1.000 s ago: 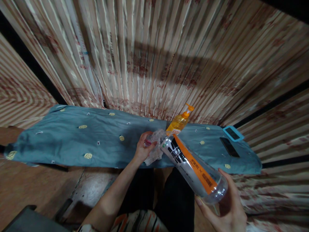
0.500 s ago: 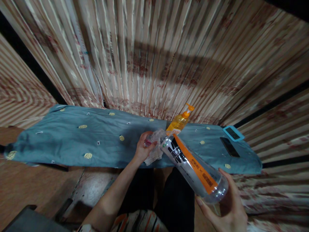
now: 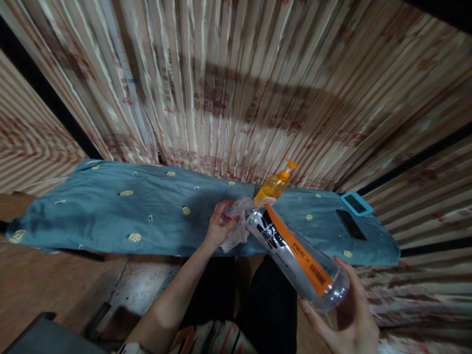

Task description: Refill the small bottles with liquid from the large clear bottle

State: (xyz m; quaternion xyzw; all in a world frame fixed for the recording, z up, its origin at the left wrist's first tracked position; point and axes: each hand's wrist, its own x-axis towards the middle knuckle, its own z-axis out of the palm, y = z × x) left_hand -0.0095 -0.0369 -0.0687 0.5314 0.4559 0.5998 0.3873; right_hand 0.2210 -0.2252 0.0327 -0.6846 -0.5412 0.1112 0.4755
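My right hand [image 3: 346, 317] grips the base of a clear plastic bottle [image 3: 295, 255] with an orange, black and silver label, held nearly level with its neck pointing away from me. My left hand [image 3: 218, 227] is closed around a crumpled whitish cloth or tissue [image 3: 238, 231] pressed against the bottle's neck. Both are held over the near edge of a blue cloth [image 3: 110, 211] with small yellow motifs that covers a long low surface.
An orange pump bottle [image 3: 275, 184] stands on the blue cloth just behind the clear bottle's neck. A dark phone [image 3: 350, 224] and a blue-framed device [image 3: 356, 203] lie at the cloth's right end. Striped patterned curtains [image 3: 236, 88] hang behind. My dark-trousered legs [image 3: 254, 300] are below.
Almost nothing differs; the bottle has turned very slightly in my right hand, while my left hand stays on the cloth at its neck.
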